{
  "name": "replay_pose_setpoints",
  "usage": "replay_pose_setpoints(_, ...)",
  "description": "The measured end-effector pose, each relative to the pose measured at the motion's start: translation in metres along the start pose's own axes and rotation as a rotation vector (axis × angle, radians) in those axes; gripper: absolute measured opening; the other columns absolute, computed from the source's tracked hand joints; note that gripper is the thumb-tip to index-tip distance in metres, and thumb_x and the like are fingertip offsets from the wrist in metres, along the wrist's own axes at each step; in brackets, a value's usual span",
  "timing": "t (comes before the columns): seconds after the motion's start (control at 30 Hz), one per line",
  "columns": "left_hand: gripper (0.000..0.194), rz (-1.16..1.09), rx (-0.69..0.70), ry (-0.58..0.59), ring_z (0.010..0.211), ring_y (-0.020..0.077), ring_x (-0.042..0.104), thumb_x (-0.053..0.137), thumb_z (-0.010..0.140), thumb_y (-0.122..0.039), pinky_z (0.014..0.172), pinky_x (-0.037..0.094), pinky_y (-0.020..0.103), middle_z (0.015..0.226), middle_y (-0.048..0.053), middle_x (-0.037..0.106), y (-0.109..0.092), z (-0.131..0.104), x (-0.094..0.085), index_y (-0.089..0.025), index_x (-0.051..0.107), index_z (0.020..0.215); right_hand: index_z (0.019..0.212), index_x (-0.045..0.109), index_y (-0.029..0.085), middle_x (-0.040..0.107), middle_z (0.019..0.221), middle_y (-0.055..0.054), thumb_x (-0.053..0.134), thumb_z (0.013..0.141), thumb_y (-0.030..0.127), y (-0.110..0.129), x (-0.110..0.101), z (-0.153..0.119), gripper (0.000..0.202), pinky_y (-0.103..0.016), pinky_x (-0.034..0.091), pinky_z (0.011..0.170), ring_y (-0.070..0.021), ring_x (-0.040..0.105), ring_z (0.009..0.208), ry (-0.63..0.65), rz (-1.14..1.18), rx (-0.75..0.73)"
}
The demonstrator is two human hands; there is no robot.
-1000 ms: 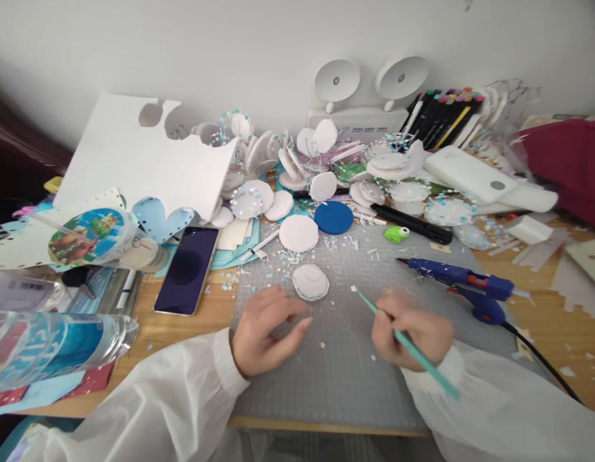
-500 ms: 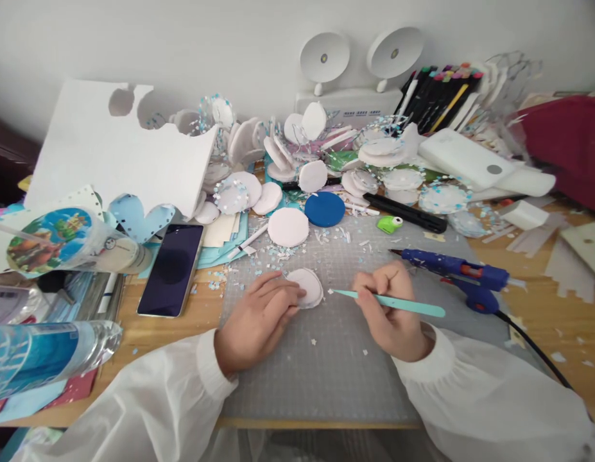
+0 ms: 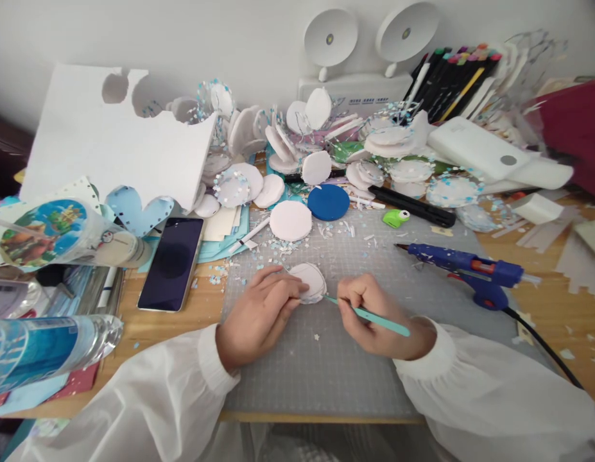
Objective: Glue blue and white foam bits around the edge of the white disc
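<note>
My left hand (image 3: pixel 266 314) is on the grey cutting mat (image 3: pixel 297 378), with its fingers and thumb holding down a round white foam disc (image 3: pixel 310 277). A thin ring-like edge runs around that disc. My right hand (image 3: pixel 374 314) pinches a pair of turquoise tweezers (image 3: pixel 384 321). Their tip meets the disc's lower right edge; anything pinched in it is too small to make out. A tiny white paper flower (image 3: pixel 317 337) lies below the disc. Another white disc (image 3: pixel 291 221) and a blue round lid (image 3: pixel 328 202) sit just beyond.
A blue glue gun (image 3: pixel 465 266) with its cord lies right of my right hand, near a green punch (image 3: pixel 396 218) and a black cutter (image 3: pixel 413 205). At left are a phone (image 3: pixel 171 264), a cup (image 3: pixel 80 237) and a bottle (image 3: pixel 42 350). Decorated discs crowd the back.
My right hand has moved left with the tweezers, bringing their tip to the disc's edge. A small white flower that lay at the tip no longer shows on the mat there. My left hand stays put.
</note>
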State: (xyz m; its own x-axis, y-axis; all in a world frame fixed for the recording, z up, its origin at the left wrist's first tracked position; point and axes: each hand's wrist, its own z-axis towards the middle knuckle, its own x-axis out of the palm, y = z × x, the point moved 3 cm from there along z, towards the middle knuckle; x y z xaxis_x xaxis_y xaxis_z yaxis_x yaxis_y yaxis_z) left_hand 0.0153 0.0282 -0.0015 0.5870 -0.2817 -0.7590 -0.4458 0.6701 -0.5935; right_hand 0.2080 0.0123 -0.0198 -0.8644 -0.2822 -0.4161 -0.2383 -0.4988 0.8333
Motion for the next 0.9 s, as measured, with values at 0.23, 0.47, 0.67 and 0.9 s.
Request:
replay_pose_setpoints(0.23,0.021,0.004,-0.013,0.009,0.108,0.0180,0.059,0.038,0.094,-0.014,0.107,0.032,0.042,0.108,0.007,0.068,0.000,0.000,-0.001,-0.018,0.051,0.110,0.081,0.030,0.023,0.038,0.067,0.005,0.045,0.080,0.003,0.006,-0.001,0.006,0.025,-0.025,0.032,0.054,-0.0113,0.039,0.057,0.049,-0.181,-0.124)
replay_pose_setpoints(0.47,0.021,-0.010,-0.009,0.012,0.108,0.0177,0.058,0.039,0.094,-0.013,0.108,0.030,0.042,0.109,0.007,0.067,0.000,0.000,-0.001,-0.018,0.050,0.110,0.080,0.031,0.023,0.039,0.066,0.004,0.042,0.080,0.002,0.011,-0.003,0.009,0.023,-0.025,0.031,0.053,-0.0123,0.038,0.058,0.087,-0.284,-0.206)
replay_pose_setpoints(0.67,0.021,-0.028,-0.012,0.011,0.108,0.0173,0.057,0.040,0.093,-0.012,0.108,0.029,0.041,0.109,0.006,0.066,0.000,0.000,0.000,-0.018,0.051,0.111,0.076,0.030,0.023,0.036,0.063,0.004,0.044,0.079,0.002,0.010,-0.001,0.008,0.026,-0.026,0.030,0.053,-0.0125,0.036,0.058,0.116,-0.305,-0.209)
replay_pose_setpoints(0.9,0.019,-0.328,-0.095,-0.223,0.098,0.0176,0.058,0.036,0.095,-0.016,0.096,0.039,0.037,0.101,0.007,0.064,-0.003,-0.006,-0.008,-0.017,0.053,0.104,0.089,0.039,0.023,0.045,0.069,0.003,0.048,0.086,0.008,0.010,-0.017,0.005,0.017,-0.026,0.035,0.052,-0.0109,0.043,0.056,-0.257,0.237,0.009)
